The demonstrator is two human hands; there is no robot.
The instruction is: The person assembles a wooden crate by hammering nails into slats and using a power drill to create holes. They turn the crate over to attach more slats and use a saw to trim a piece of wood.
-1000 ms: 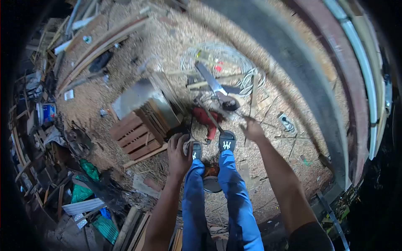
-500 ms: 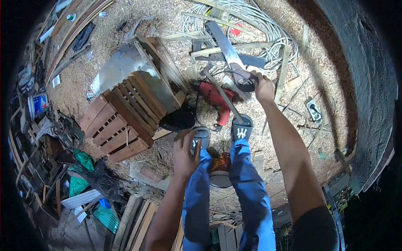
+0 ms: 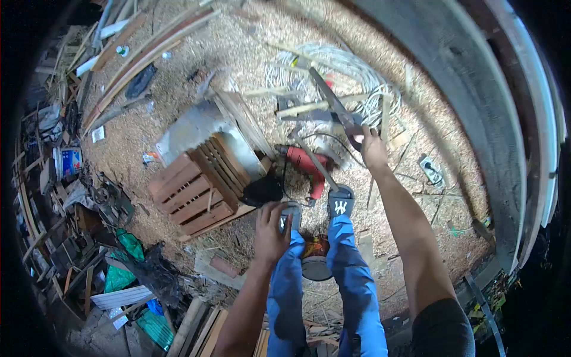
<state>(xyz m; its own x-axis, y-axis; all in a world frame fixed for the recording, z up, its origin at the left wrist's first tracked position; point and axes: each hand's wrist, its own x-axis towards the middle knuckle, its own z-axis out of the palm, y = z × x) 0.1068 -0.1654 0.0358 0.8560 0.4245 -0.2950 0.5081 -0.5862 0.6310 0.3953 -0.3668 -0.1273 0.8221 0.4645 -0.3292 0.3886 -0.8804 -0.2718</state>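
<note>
Up goes your right hand (image 3: 372, 149) from where it hovered by your shoe a second ago: it now sits further out over the floor (image 3: 250, 35), fingers wrapped tight round the dark handle of the handsaw (image 3: 333, 101). You had just reached that handle half a second back, and the grip holds. The blade runs away from you, up and to the left, its tip over the coil of white cable (image 3: 357, 68), and it looks turned on edge rather than lying flat.

Your left hand (image 3: 270, 229) has barely shifted. It rests palm down on your left knee, fingers loosely together and holding nothing.

Between your hands lies the red drill (image 3: 302, 160) on the sawdust, and across it slants the hammer (image 3: 315, 163), its handle ending just at your right shoe (image 3: 339, 202). Left of the drill stands the wooden crate (image 3: 196, 187), tipped on its side against a grey sheet. Off to the right of your right arm, well apart from the saw, a power strip (image 3: 431, 171) lies on the floor.
</note>
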